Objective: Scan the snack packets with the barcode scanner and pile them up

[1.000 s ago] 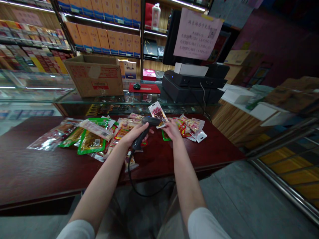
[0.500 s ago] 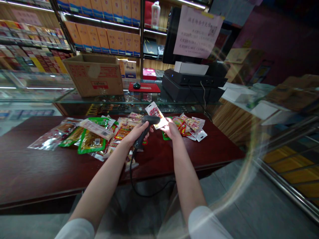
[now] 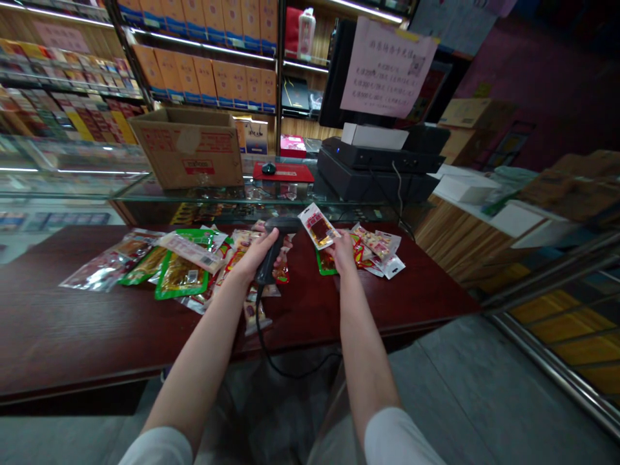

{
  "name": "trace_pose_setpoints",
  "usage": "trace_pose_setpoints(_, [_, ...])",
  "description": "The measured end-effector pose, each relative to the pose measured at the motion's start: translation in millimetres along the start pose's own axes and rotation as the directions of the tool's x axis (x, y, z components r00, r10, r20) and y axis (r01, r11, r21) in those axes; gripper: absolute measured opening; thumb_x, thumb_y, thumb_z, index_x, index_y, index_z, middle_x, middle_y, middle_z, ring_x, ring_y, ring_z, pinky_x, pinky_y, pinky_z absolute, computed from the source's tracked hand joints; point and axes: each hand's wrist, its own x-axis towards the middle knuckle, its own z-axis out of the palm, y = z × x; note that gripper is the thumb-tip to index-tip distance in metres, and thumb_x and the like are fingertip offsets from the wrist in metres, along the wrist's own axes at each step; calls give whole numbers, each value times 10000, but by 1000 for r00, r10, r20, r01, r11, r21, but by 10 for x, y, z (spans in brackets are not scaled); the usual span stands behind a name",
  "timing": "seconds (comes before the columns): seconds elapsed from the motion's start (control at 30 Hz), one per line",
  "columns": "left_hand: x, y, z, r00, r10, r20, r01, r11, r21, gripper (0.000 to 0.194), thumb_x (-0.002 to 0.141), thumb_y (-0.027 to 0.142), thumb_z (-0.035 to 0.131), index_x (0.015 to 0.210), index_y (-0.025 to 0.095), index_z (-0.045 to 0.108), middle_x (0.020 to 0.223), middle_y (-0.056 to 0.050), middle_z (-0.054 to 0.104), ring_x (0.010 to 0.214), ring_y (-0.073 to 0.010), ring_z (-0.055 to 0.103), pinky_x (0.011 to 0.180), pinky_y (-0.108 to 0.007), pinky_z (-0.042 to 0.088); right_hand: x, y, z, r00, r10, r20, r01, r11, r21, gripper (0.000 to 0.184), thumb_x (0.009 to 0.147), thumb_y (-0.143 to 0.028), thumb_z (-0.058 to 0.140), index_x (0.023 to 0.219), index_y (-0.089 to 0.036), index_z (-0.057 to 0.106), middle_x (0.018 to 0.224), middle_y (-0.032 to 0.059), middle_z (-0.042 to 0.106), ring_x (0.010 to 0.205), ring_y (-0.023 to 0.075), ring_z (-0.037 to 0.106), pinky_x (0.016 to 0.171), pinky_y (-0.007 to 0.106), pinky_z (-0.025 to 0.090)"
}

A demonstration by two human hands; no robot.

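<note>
My left hand is wrapped round the handle of a black barcode scanner, whose head points right and whose cable hangs over the table edge. In my right hand is a white-edged snack packet with a dark red-brown middle, tilted and held by its lower right corner. A gap separates the scanner head from the packet. Left of the scanner lies a heap of snack packets, some green-edged, some clear. Beneath and beyond my right hand is a smaller pile of packets.
The dark red table holds both piles. Behind it, a glass counter carries an open cardboard box, a mouse on a red mat, and a monitor with a paper sign. A metal railing runs at the right.
The packet has moved right, away from the scanner head, and turned to show a different face. The scanner has shifted slightly left relative to the packet.
</note>
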Motion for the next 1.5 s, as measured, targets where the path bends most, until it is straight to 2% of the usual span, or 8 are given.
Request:
trace_pose_setpoints(0.13, [7, 115, -254, 975, 22, -221, -26, 1000, -16, 507, 810, 615, 610, 934, 124, 627, 510, 18, 533, 388, -84, 469, 366, -196, 344, 17, -62, -203, 896, -393, -206, 222, 799, -560, 251, 760, -182, 480, 1010, -195, 493, 1164, 149, 553, 1187, 282, 480, 1082, 521, 336])
trace_pose_setpoints(0.23, [31, 154, -411, 928, 79, -364, -105, 993, -50, 467, 831, 557, 620, 953, 107, 626, 596, -12, 599, 414, -74, 484, 386, -192, 382, -49, -102, -263, 785, -599, -158, 272, 562, -781, 395, 745, -132, 489, 1139, -133, 502, 1331, 229, 447, 1309, 340, 353, 1115, 555, 226])
trace_pose_setpoints(0.33, [54, 159, -478, 914, 63, -401, -109, 990, -93, 412, 868, 503, 598, 935, 98, 629, 673, -45, 647, 430, -72, 495, 397, -194, 404, -78, -38, -105, 784, -621, 6, 398, 494, -773, 379, 761, -122, 477, 1135, -151, 536, 1290, 193, 488, 1278, 312, 389, 1109, 521, 254])
trace_pose_setpoints(0.53, [69, 140, -482, 916, 70, -395, -101, 993, -59, 376, 867, 486, 608, 833, 111, 610, 699, -51, 655, 441, -75, 510, 396, -196, 418, 129, 340, 584, 896, -284, 341, 429, 754, -498, 382, 647, -179, 719, 998, -202, 569, 1125, 89, 596, 1131, 238, 532, 1071, 407, 356])
trace_pose_setpoints(0.7, [40, 163, -459, 922, 67, -382, -93, 994, -51, 410, 846, 524, 623, 874, 115, 613, 606, -13, 601, 431, -75, 504, 401, -190, 415, 221, 462, 828, 899, -180, 399, 383, 766, -517, 327, 592, -140, 775, 852, -223, 594, 960, 21, 627, 1073, 218, 549, 1074, 389, 339])
trace_pose_setpoints(1.0, [73, 108, -380, 941, 80, -328, -124, 986, -115, 458, 821, 571, 625, 935, 127, 613, 579, -3, 591, 435, -82, 499, 396, -193, 404, 146, 88, 213, 887, -402, 226, 459, 719, -523, 143, 699, -273, 646, 807, -208, 579, 917, 59, 600, 913, 227, 587, 937, 432, 472])
trace_pose_setpoints(1.17, [43, 47, -179, 988, -6, -153, -3, 999, -54, 482, 821, 617, 593, 909, 145, 642, 486, 17, 516, 394, -97, 469, 377, -215, 361, 73, -28, -239, 996, -89, 7, 90, 993, -80, 268, 752, -494, 595, 782, -233, 539, 656, -9, 607, 603, 192, 617, 602, 370, 567])
trace_pose_setpoints(1.5, [-33, 30, 52, 1000, 3, -4, -3, 1000, -9, 598, 757, 651, 633, 1031, 119, 636, 476, 38, 492, 404, -98, 445, 393, -216, 335, 52, -124, -275, 995, 95, 16, -96, 987, 125, 292, 815, -493, 635, 838, -227, 515, 645, -11, 649, 544, 162, 658, 499, 314, 604])
